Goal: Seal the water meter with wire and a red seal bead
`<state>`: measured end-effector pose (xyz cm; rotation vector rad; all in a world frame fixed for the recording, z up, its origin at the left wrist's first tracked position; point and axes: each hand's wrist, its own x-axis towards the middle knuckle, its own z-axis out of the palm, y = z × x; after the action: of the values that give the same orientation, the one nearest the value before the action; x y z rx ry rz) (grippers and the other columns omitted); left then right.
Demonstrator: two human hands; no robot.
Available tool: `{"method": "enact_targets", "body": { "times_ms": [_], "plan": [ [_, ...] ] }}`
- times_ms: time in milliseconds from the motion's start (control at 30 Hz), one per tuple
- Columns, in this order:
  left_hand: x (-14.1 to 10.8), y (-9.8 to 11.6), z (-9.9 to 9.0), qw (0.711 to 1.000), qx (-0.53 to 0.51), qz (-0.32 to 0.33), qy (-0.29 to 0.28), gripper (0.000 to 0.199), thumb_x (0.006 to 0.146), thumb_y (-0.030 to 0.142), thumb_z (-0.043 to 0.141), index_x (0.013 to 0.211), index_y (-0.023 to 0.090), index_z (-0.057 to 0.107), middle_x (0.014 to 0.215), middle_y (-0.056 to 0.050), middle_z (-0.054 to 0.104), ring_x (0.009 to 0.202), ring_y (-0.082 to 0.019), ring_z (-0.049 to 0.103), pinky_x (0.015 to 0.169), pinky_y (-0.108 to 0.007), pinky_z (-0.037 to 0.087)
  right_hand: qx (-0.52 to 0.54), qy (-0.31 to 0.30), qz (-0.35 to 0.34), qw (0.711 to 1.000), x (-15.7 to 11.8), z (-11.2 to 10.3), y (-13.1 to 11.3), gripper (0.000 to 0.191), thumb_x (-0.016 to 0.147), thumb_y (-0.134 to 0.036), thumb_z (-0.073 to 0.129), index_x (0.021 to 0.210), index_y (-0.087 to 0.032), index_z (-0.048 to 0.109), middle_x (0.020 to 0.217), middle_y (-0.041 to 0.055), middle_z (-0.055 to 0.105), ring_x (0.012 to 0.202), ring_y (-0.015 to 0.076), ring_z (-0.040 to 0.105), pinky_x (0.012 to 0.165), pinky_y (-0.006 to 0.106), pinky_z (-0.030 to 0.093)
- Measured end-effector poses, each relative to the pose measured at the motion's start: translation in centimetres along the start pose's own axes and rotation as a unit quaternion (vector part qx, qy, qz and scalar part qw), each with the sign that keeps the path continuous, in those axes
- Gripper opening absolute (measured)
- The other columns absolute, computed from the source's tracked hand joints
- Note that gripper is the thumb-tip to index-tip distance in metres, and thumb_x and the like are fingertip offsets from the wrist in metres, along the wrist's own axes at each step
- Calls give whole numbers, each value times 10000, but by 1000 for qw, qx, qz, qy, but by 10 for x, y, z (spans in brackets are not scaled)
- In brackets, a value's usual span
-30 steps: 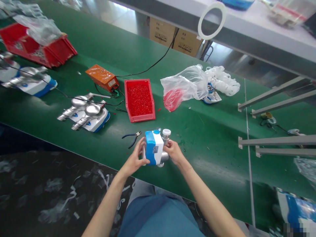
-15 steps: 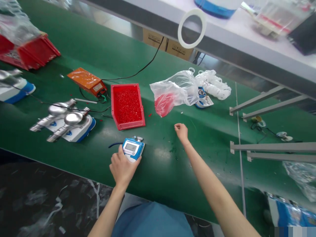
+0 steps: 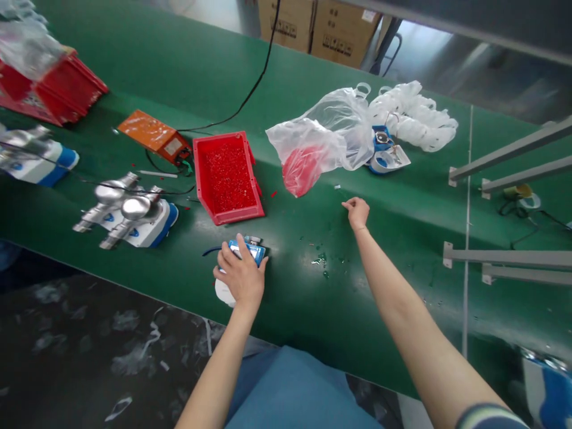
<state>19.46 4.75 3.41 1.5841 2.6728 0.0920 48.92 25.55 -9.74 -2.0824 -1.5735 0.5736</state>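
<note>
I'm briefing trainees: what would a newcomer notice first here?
Probably the red bin of small red pieces on the green bench, with an orange box to its left. Right of the bin lies a translucent bag. Nearer, the left hand covers a blue-and-white device.

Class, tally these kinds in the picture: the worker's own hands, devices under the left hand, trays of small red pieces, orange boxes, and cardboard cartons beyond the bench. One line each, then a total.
Hands (left hand, right hand): 2
Device under the left hand: 1
Red tray: 1
Orange box: 1
Cartons (left carton, right carton): 2
Total: 7
</note>
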Motion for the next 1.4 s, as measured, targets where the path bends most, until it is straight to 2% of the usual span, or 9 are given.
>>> {"method": "enact_targets", "body": {
  "times_ms": [200,400,667,767,867,967,1067,1233,1400],
  "plan": [
    [2,10,7,999,10,-35,2,530,791,492,486,1244,227,416,1292,-185,303,1136,-366,343,857,-559,318,73,-39,-10,997,-52,-23,-21,311,818,-344,433,746,-160,673,562,9,590,593,147,537,630,249,350],
    [5,9,5,996,-26,-83,-2,532,804,510,454,1244,215,411,1291,-197,306,1147,-371,348,838,-586,338,138,-208,-23,968,-183,-59,-75,318,850,-390,413,815,-187,656,525,-37,518,520,110,475,561,218,327],
    [-16,-60,-15,976,-205,63,-47,639,815,439,477,1368,185,282,1392,-172,305,1274,-302,325,1008,-465,332,213,-420,-34,882,-324,-82,-130,270,881,-338,412,807,-196,630,494,-55,479,494,90,466,536,198,327],
    [-45,-87,-38,945,-279,146,-84,571,832,404,468,1348,207,323,1359,-116,399,1282,-225,343,1066,-379,282,244,-440,-58,863,-347,-77,-148,237,880,-324,417,805,-217,615,515,-53,484,503,96,466,531,202,331],
    [-82,-105,-54,883,-327,216,-257,604,830,395,479,1375,244,268,1207,-79,550,1125,-184,510,975,-324,383,264,-452,-95,847,-358,-69,-159,198,866,-297,443,752,-227,589,557,-44,514,534,104,477,535,206,331],
    [-107,-122,-54,859,-315,182,-359,558,865,357,401,1389,240,248,823,-20,640,754,-142,609,743,-256,464,256,-467,-120,838,-359,-66,-160,200,864,-267,441,717,-217,567,567,-43,513,538,102,470,538,207,328],
    [-115,-139,-48,880,-307,127,-340,465,864,318,386,1321,234,386,627,23,573,593,-123,553,654,-233,440,234,-474,-115,841,-355,-66,-155,215,882,-283,410,779,-216,586,549,-49,490,515,96,449,535,205,325],
    [-116,-142,-44,848,-397,67,-344,255,804,348,490,987,217,610,767,1,628,672,-124,568,655,-232,437,253,-495,-116,823,-365,-50,-158,230,879,-319,425,777,-208,598,555,-48,513,540,98,469,561,207,340],
    [-97,-157,-34,902,-362,32,-232,228,777,401,543,763,203,656,738,2,577,656,-116,517,627,-233,395,285,-440,-41,850,-376,-14,-144,252,879,-347,398,816,-211,600,551,-46,521,538,105,479,571,217,364]
  ]
}}
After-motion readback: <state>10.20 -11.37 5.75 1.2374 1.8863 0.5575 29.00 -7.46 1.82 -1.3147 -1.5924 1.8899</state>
